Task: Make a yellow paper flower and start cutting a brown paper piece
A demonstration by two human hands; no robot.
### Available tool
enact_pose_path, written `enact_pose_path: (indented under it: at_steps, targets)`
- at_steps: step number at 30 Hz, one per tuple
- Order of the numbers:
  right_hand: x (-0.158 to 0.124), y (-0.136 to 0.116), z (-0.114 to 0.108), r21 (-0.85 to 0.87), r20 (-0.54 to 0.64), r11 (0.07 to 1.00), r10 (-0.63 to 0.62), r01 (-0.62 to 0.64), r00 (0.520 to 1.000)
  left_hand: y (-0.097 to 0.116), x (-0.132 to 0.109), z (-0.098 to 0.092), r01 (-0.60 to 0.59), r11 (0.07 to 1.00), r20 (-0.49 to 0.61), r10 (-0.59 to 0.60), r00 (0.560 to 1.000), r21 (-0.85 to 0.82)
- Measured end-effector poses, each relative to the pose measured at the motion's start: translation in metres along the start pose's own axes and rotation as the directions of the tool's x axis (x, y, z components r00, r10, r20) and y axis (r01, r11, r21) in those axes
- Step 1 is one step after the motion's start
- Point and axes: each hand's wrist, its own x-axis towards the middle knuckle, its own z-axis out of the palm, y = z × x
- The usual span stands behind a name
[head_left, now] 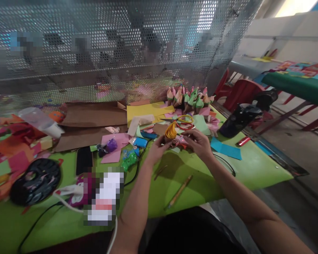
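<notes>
Head view: above the smooth green tabletop (204, 188), the left hand (159, 150) pinches the ridged, layered yellow swirl (171, 130) near its base, the right hand (200, 143) grips a small pink piece (180, 140) just beside it, a slender cylindrical stick (180, 191) lies nearer the wearer, and peaked cones (192, 100) stand behind.
</notes>
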Motion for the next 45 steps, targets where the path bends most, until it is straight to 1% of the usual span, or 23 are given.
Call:
enact_pose_path:
  at_steps: [2, 4, 8, 10, 13, 16, 22, 26, 32, 38, 45]
  targets:
    - [0.0, -0.004, 0.001, 0.014, -0.016, 0.998, -0.059, 0.059, 0.998, -0.002, 0.002, -0.001, 0.017, 0.999, -0.013, -0.016, 1.0, 0.034]
    - [0.0, -0.007, 0.002, 0.028, 0.003, 0.995, -0.092, 0.092, 0.996, -0.002, 0.003, -0.001, 0.026, 0.997, -0.011, -0.025, 1.0, 0.074]
    - [0.0, -0.006, 0.003, -0.009, 0.044, 0.993, -0.118, 0.119, 0.992, 0.005, 0.002, 0.001, 0.002, 0.982, 0.013, -0.005, 1.0, 0.191]
    - [-0.001, -0.004, 0.004, -0.04, 0.059, 0.991, -0.126, 0.128, 0.99, 0.009, -0.001, 0.003, 0.002, 0.975, 0.025, -0.008, 1.0, 0.222]
    - [-0.001, -0.001, 0.006, -0.063, 0.092, 0.99, -0.117, 0.123, 0.989, 0.012, -0.003, 0.006, 0.022, 0.978, 0.042, -0.032, 0.999, 0.206]
    - [-0.002, -0.001, 0.008, -0.063, 0.132, 0.992, -0.099, 0.108, 0.986, 0.012, -0.004, 0.007, 0.027, 0.978, 0.027, -0.034, 0.999, 0.204]
    - [-0.002, -0.001, 0.008, 0.014, 0.198, 0.998, -0.07, 0.069, 0.978, 0.01, -0.003, 0.007, -0.001, 0.95, -0.025, 0.009, 1.0, 0.313]
    - [-0.002, -0.002, 0.008, 0.02, 0.205, 0.997, -0.078, 0.076, 0.976, 0.011, -0.003, 0.008, 0.002, 0.927, -0.057, 0.02, 0.998, 0.375]
    - [-0.002, -0.003, 0.008, -0.013, 0.233, 0.996, -0.084, 0.09, 0.969, 0.01, -0.004, 0.008, -0.007, 0.931, -0.055, 0.03, 0.998, 0.364]
    - [-0.001, -0.003, 0.007, -0.01, 0.257, 0.992, -0.116, 0.123, 0.959, 0.011, -0.004, 0.009, -0.009, 0.925, -0.059, 0.034, 0.998, 0.379]
    - [-0.001, -0.002, 0.008, -0.023, 0.253, 0.993, -0.11, 0.12, 0.961, 0.011, -0.004, 0.01, 0.032, 0.935, -0.072, -0.007, 0.997, 0.354]
